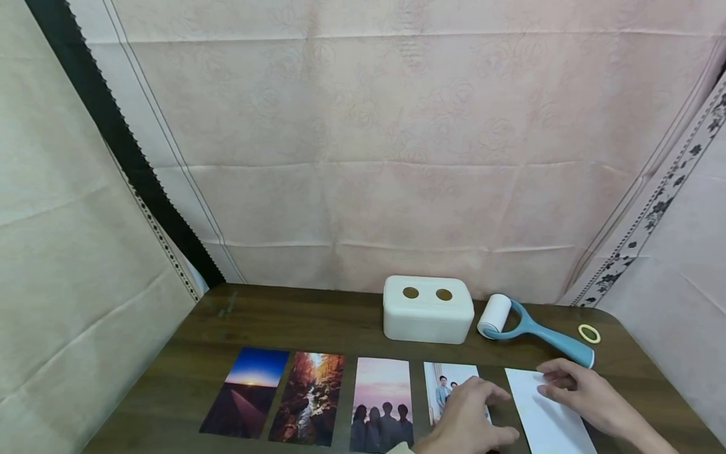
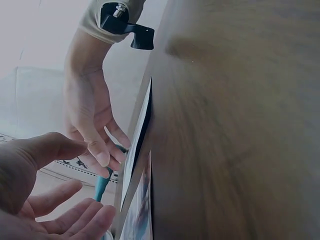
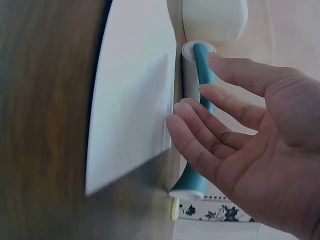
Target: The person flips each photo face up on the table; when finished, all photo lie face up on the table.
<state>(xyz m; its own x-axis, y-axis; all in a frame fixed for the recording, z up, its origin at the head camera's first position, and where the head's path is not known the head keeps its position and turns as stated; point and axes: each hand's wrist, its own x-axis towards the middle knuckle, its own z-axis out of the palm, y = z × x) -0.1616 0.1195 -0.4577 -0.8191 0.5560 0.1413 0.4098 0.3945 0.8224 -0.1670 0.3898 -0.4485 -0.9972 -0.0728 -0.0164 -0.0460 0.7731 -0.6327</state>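
My left hand is over the lower part of a photo of people, covering much of it; its fingers and thumb are spread apart with nothing between them. To its right, a blank white card lies on the table. Over that card's right edge is my right hand, fingers loosely bent. From the right wrist, the fingertips appear right at the white card's edge, and the palm holds nothing. Left of these lie a group silhouette photo, an autumn stream photo and a sunset road photo, side by side.
A white box with two round holes stands at the back of the brown table. Beside it lies a lint roller with a blue handle, then a small yellow ring. Cloth hangs behind and at both sides.
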